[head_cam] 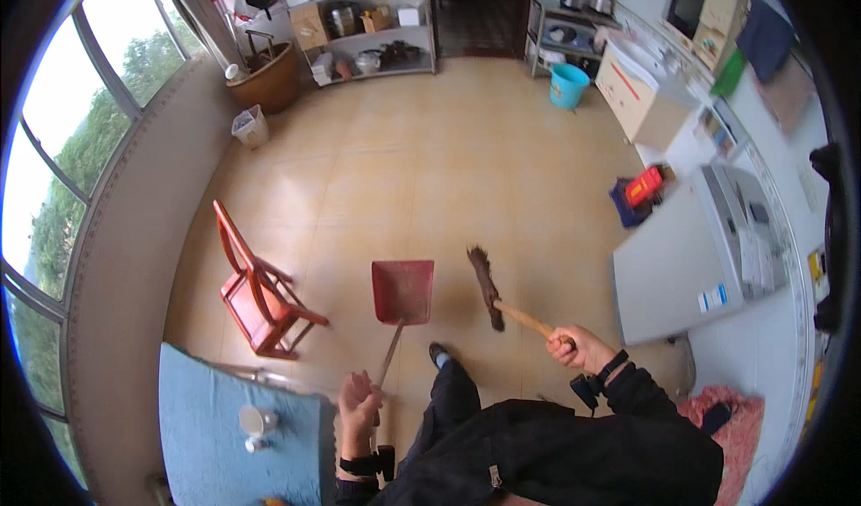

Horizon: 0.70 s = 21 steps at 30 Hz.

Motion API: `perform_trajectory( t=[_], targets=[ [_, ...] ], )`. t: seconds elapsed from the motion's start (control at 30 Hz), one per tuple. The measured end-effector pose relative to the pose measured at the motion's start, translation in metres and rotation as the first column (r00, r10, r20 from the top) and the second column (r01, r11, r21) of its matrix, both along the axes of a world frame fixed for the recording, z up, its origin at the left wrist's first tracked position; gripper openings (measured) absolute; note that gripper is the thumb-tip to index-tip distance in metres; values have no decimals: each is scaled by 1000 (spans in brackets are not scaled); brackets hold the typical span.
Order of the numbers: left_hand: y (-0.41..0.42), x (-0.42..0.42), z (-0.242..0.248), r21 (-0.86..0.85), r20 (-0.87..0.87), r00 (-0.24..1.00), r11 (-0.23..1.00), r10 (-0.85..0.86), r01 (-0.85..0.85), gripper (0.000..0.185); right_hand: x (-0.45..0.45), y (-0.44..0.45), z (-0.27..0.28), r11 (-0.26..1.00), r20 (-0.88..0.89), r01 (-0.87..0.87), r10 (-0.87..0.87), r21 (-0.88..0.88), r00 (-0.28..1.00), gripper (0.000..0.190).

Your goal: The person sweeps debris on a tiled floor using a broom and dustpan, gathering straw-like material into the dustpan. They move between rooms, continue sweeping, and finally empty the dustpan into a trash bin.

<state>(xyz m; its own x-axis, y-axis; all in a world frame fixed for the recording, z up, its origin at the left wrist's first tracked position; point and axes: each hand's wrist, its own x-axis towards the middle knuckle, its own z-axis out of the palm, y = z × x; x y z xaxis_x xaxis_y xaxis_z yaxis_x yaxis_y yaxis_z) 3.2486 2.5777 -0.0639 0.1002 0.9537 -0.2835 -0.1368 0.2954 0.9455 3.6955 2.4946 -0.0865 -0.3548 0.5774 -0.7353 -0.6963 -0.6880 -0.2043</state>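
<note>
My right hand (580,349) grips the wooden handle of a broom (485,284), whose dark brown bristle head lies to the right of the dustpan, apart from it. In my left hand (358,398) is the upper end of a long dustpan handle (391,354). The red dustpan (403,291) is ahead of me near the floor, its wide mouth facing away; I cannot make out any sweepings in it. One of my dark shoes (438,352) shows between the two tools.
A red wooden chair (259,297) stands left, beyond a blue-covered table (235,439) with a white mug (257,421). Right are a grey-white appliance (679,257) and a red box (644,185). Farther off are a turquoise bucket (569,85), a white bin (250,127) and a metal shelf (377,35).
</note>
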Motion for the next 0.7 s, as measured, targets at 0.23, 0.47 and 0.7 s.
perform_trajectory(
  t=[0.23,0.47,0.7],
  targets=[
    [170,18,5,13,-88,996,1000,22,-21,30,40,177,26,984,0,-104,105,-144,994,16],
    [329,19,3,-3,-161,983,996,88,-89,27,51,337,5,980,105,-104,123,-170,987,15],
    [512,9,58,-141,-248,950,964,188,-227,25,72,533,-28,974,158,-173,196,-147,968,15]
  ],
)
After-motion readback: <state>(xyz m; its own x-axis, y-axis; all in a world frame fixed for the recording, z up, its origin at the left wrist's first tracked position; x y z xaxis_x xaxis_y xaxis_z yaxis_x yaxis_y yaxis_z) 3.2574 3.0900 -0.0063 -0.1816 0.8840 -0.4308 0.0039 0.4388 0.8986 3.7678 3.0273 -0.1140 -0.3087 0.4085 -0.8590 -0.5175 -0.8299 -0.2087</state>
